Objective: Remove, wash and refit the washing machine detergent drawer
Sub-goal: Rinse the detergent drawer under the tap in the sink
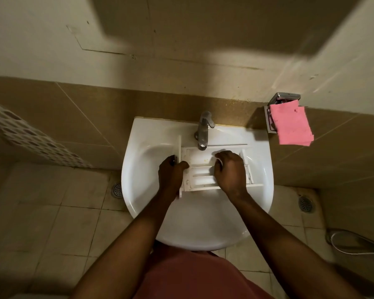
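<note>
The white detergent drawer (pixel 200 169) lies in the white washbasin (pixel 151 203), its front panel to the left and its compartments facing up, just under the tap spout. My left hand (pixel 172 172) grips the drawer's front panel, thumb curled over its inner side. My right hand (pixel 229 169) rests in the drawer's right part with its fingers curled inward; whether it holds anything is hidden. No water stream is visible from the metal tap (pixel 203 131).
A pink cloth (pixel 292 126) hangs from a metal holder on the wall, right of the basin. Floor drains (pixel 117 189) sit left and right below. A patterned tile strip (pixel 30 137) runs at left; a shower hose (pixel 358 244) lies at lower right.
</note>
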